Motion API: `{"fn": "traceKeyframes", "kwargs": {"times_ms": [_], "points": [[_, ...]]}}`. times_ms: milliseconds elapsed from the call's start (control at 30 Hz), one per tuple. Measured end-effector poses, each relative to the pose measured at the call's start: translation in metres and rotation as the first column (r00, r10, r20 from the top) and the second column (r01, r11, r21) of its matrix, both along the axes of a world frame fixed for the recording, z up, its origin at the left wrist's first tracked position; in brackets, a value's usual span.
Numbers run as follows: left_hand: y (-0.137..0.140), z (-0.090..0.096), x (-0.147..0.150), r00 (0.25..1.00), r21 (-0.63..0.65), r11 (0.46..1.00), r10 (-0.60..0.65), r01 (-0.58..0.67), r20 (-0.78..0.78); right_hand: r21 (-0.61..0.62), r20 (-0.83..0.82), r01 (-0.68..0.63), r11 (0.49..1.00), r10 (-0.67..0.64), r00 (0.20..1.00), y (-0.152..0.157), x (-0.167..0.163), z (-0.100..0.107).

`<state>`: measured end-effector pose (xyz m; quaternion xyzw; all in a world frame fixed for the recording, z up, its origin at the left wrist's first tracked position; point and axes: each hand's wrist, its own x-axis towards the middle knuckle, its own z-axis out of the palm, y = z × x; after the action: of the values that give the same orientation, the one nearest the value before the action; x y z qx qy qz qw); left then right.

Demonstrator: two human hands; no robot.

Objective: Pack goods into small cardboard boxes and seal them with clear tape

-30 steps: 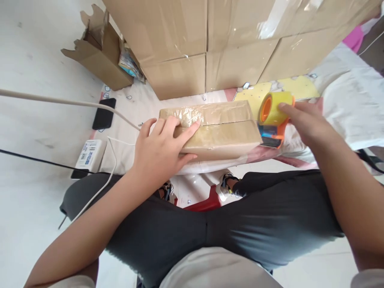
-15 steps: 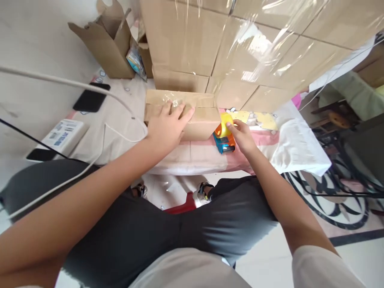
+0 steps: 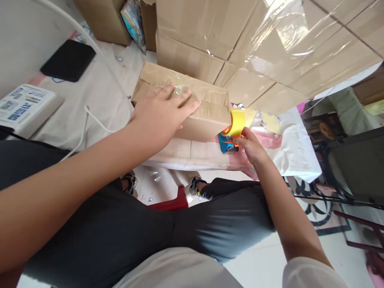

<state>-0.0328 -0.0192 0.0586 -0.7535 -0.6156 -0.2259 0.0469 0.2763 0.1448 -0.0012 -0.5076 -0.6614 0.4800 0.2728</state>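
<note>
A closed brown cardboard box [image 3: 207, 116] lies in front of me, with clear tape along its top. My left hand [image 3: 165, 110] rests on the top of it, fingers spread. At the box's right end is a tape dispenser [image 3: 225, 144] in blue and orange, carrying a yellow roll of tape [image 3: 238, 121]. My right hand [image 3: 250, 145] has its thumb and fingers on the right side of the dispenser. The box partly hides the dispenser's left side.
Behind the box rises a wall of stacked cartons [image 3: 204, 24] wrapped in clear film. A black phone [image 3: 69, 60], a white box with labels [image 3: 27, 108] and a white cable [image 3: 102, 126] lie to the left. A cloth [image 3: 204, 156] covers the table.
My view has shifted, and the box now appears larger and turned a little. My left hand stays on the box top. My right hand has moved slightly lower on the dispenser.
</note>
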Motion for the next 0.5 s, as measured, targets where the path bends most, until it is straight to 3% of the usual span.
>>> {"fn": "traceKeyframes", "kwargs": {"times_ms": [100,233,500], "points": [[0.001,-0.004,-0.002,1.0,0.03,0.999,-0.022,0.021,0.021,-0.102,-0.036,-0.032,0.994,0.029,0.999,-0.002,-0.006,0.006],[-0.001,-0.008,-0.002,1.0,0.065,0.998,-0.009,0.007,0.027,-0.128,-0.039,-0.049,0.991,0.044,0.998,-0.003,-0.009,0.012],[0.003,-0.005,0.001,0.999,0.008,0.999,0.044,-0.044,-0.009,-0.147,-0.03,-0.03,0.989,0.026,0.999,-0.001,-0.01,0.007]]}}
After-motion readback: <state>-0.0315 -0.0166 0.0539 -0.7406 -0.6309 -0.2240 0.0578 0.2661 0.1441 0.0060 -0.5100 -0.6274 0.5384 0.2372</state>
